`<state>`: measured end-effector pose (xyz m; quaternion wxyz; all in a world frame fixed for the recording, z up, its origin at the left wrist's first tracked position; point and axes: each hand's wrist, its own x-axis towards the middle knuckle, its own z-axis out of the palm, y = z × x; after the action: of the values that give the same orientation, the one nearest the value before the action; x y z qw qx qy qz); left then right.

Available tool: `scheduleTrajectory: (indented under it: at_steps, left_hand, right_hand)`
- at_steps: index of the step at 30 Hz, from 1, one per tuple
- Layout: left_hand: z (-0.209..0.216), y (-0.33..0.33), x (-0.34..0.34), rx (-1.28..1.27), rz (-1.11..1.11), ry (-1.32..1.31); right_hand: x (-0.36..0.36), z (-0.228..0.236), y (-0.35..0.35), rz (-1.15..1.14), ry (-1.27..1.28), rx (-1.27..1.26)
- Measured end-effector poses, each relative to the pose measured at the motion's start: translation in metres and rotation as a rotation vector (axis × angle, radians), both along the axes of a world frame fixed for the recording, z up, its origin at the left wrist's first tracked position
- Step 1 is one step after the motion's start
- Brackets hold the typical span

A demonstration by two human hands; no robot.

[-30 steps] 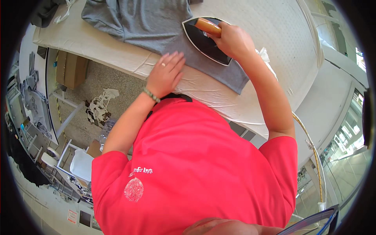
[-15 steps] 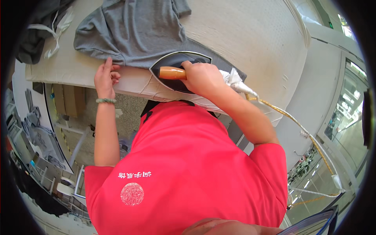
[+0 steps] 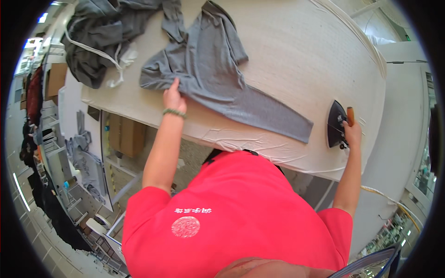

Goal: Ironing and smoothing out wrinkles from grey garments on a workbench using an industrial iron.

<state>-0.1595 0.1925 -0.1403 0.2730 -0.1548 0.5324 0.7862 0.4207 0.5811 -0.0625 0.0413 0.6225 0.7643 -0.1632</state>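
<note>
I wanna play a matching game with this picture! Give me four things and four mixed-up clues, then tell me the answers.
Things:
1. Iron
2. Grey garment
3. Bracelet
4. Shirt

Clues:
A. Around the left wrist
B. Bright red, with a round pale print
C. Held in the right grip
D. Lying partly bunched on the pale table

Right pairs: 1-C, 2-D, 3-A, 4-B

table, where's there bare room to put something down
The table has its widest bare patch beyond the flat part of the gray garment, reaching right toward the iron. A narrow gap lies between the garment's right end and the iron. It is crowded at the far left, where dark gray cloth and white strings lie bunched.
</note>
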Motion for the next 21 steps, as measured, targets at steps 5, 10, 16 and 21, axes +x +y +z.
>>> scheduleTrajectory:
  at_steps: [5, 10, 16, 21]
  left_hand:
    - [0.159, 0.107, 0.076, 0.144, -0.181, 0.383]
    - [0.237, 0.035, 0.147, 0.313, -0.313, 0.425]
    - [0.194, -0.039, 0.153, 0.081, -0.120, 0.435]
    - [0.125, -0.068, 0.188, -0.147, -0.087, 0.409]
  right_hand:
    - [0.005, 0.007, 0.021, -0.102, -0.136, -0.007]
    - [-0.057, 0.041, -0.024, 0.141, 0.450, 0.445]
    - [-0.100, -0.084, -0.062, -0.146, 1.370, -0.877]
    - [-0.126, -0.043, -0.080, -0.141, 0.927, -1.269]
